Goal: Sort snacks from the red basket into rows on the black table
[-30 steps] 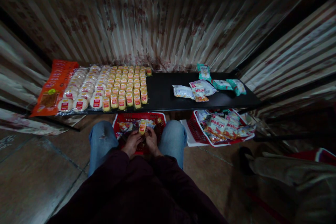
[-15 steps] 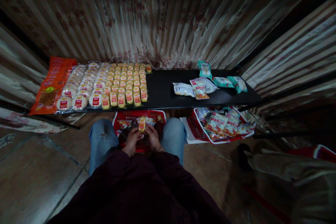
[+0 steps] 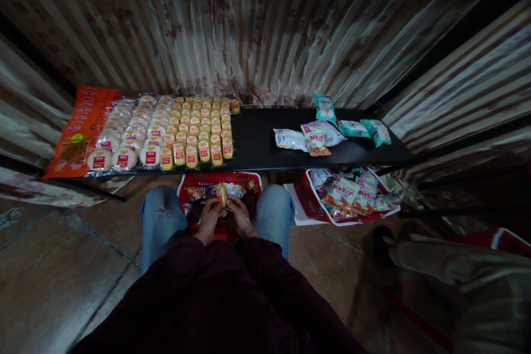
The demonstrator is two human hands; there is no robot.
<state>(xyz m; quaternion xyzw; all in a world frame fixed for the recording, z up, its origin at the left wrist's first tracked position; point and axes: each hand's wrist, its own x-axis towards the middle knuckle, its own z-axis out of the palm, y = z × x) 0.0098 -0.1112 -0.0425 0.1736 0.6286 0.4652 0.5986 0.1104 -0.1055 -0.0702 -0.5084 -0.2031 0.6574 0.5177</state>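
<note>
Between my knees, above a red basket (image 3: 253, 183), both hands hold one yellow wrapped snack cake (image 3: 221, 194) with a red label. My left hand (image 3: 211, 218) grips its lower left side, and my right hand (image 3: 239, 214) grips the lower right, fingers closed on the wrapper. Other packets lie in the basket, partly hidden by the hands. In front, on a black shelf (image 3: 257, 144), stand rows of the same yellow wrapped cakes (image 3: 193, 133). Left of these are rows of round white wrapped crackers (image 3: 124, 158) with red labels.
An orange bag (image 3: 78, 133) lies at the shelf's left end. Several white packets (image 3: 317, 138) and teal packets (image 3: 352, 128) lie on the right. A second red basket (image 3: 305, 196) full of packets stands by my right knee. Another person's leg (image 3: 440, 260) is at the right.
The cake in my hands has turned slightly and shifted a little to the left. Both hands still hold it. The things on the shelf have not been rearranged.
</note>
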